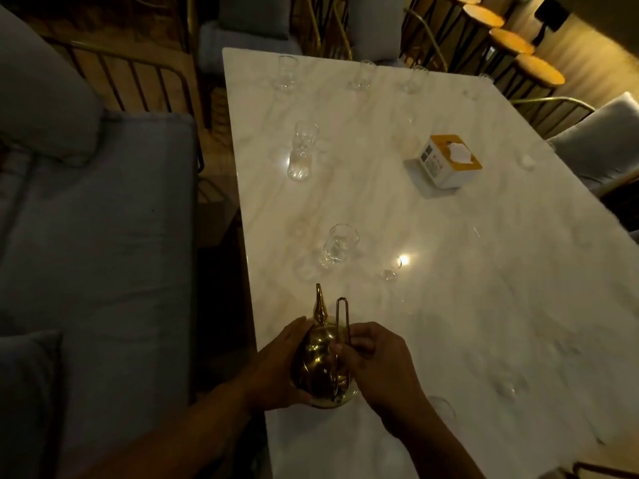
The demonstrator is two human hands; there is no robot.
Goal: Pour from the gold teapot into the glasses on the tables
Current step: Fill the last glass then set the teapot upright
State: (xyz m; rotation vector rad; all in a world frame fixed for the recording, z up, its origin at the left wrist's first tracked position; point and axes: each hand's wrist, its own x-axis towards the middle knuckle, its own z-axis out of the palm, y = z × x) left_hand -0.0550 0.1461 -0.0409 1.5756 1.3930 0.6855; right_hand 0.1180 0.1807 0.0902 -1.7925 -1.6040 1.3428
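Both hands' grip holds gold teapot (320,364) near table (484,271) edge.

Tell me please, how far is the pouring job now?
Done: nothing clearly; whether the nearest glass holds liquid cannot be told. In hand: the left hand cups the gold teapot while the right hand holds its handle, on the marble table. Left: pouring into the glasses.

Head camera looks steeply down, close over the marble table (449,305).
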